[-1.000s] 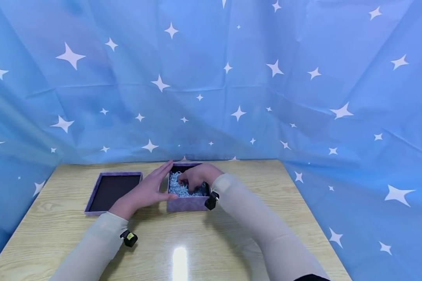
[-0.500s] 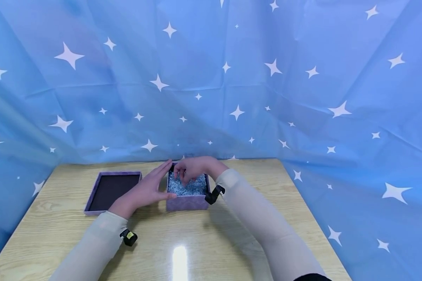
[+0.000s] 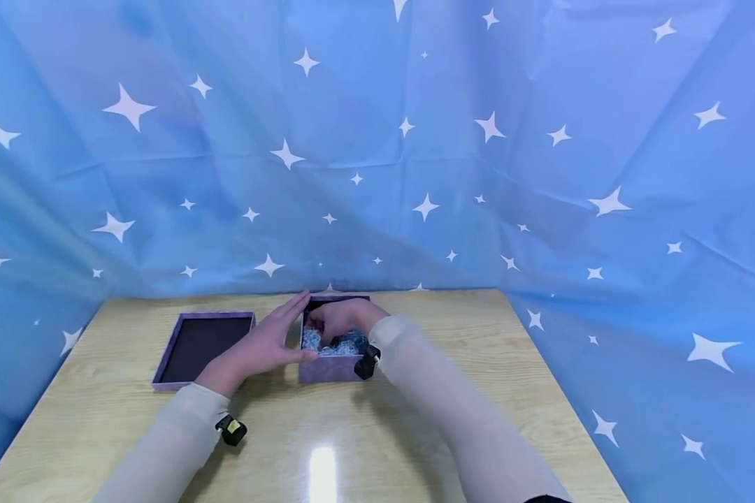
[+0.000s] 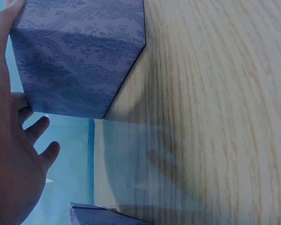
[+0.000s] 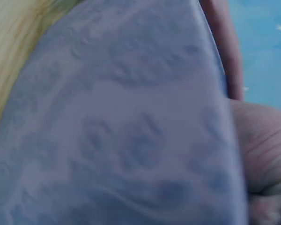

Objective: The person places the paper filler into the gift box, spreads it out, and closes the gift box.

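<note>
A purple patterned box [image 3: 335, 370] stands uncovered near the table's far edge, holding pale blue shredded paper [image 3: 352, 342]. My left hand [image 3: 259, 347] rests along the box's left side, its thumb at the near corner and its fingertips by the far one. In the left wrist view, the spread fingers of this left hand [image 4: 14, 159] lie against and below the box [image 4: 79, 61]. Bent downward, my right hand [image 3: 341, 318] reaches into the box among the paper; its fingertips are partly hidden. The box wall [image 5: 112, 136] covers most of the right wrist view, with the right hand [image 5: 267, 145] beyond it.
A shallow purple lid [image 3: 157, 383] with a dark inside lies left of the box, behind my left forearm. The wooden table [image 3: 289, 447] reaches back to a blue star-patterned curtain [image 3: 377, 140].
My right hand came up off the shredded paper half a second ago and is now down in it again, nearer the box's left side. The left hand keeps its place.
</note>
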A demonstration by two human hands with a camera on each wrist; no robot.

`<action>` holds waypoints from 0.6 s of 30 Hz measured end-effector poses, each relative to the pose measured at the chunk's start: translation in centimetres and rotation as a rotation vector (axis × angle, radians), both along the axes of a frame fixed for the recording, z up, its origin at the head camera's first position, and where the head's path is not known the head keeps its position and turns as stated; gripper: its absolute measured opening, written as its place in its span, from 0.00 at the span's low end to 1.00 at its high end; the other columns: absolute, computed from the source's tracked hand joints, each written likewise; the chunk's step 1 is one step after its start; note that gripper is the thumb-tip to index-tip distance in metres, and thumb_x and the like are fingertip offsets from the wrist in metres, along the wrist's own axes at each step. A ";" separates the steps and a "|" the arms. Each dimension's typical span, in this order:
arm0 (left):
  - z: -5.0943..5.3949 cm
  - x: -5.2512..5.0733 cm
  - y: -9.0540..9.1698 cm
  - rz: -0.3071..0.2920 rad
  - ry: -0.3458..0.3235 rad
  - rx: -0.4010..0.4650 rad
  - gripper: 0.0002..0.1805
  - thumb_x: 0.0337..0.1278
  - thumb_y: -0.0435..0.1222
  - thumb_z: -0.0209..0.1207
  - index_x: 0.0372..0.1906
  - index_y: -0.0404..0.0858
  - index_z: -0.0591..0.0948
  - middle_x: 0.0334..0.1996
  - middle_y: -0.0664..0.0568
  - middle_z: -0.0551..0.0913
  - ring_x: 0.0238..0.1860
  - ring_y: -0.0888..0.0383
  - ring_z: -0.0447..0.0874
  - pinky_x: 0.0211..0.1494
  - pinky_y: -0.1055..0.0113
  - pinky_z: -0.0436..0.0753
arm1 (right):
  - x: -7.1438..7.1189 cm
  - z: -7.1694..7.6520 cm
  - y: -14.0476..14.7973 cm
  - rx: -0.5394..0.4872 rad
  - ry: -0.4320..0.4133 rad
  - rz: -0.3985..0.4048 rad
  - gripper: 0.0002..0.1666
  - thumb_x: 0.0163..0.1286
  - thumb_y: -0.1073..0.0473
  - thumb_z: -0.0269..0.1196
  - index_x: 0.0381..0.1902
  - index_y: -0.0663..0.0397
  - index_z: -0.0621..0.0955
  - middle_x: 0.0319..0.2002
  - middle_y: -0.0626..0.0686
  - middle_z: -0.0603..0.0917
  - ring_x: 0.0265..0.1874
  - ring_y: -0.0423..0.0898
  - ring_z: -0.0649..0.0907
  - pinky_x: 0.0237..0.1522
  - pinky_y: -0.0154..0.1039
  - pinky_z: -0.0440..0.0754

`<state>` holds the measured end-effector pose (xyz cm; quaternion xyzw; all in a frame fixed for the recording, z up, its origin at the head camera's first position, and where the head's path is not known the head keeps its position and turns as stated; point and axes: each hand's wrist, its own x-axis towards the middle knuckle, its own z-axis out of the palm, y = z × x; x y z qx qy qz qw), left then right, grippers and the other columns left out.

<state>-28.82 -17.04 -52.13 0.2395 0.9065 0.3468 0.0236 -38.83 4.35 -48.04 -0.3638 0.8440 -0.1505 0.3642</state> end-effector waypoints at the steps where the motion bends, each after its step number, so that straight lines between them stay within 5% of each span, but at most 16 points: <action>1: 0.0 0.0 0.0 0.001 0.000 -0.001 0.66 0.64 0.64 0.74 0.93 0.54 0.44 0.92 0.53 0.42 0.89 0.39 0.44 0.81 0.23 0.52 | 0.2 -0.1 0.0 -0.003 0.009 -0.003 0.29 0.75 0.63 0.74 0.70 0.50 0.79 0.49 0.48 0.81 0.43 0.44 0.81 0.42 0.38 0.82; 6: 0.5 -0.1 0.3 -0.013 0.016 -0.007 0.67 0.63 0.62 0.75 0.93 0.49 0.46 0.92 0.51 0.43 0.89 0.37 0.45 0.82 0.23 0.53 | 0.6 0.0 0.1 -0.007 0.043 -0.030 0.35 0.76 0.61 0.75 0.77 0.53 0.77 0.57 0.48 0.83 0.51 0.43 0.82 0.49 0.37 0.85; 11: 0.5 -0.1 0.1 -0.002 0.016 -0.009 0.67 0.63 0.65 0.74 0.93 0.51 0.46 0.92 0.53 0.43 0.89 0.37 0.46 0.80 0.20 0.51 | 0.8 0.5 0.2 -0.043 0.082 -0.003 0.28 0.76 0.61 0.74 0.71 0.51 0.80 0.54 0.46 0.84 0.46 0.42 0.83 0.46 0.35 0.84; 18: 0.1 0.0 0.0 -0.004 -0.014 0.016 0.67 0.62 0.65 0.74 0.93 0.53 0.46 0.92 0.53 0.42 0.89 0.37 0.46 0.80 0.22 0.56 | 1.3 2.4 1.0 -0.210 -0.139 -0.064 0.15 0.76 0.70 0.68 0.58 0.56 0.83 0.40 0.53 0.85 0.30 0.46 0.82 0.32 0.41 0.83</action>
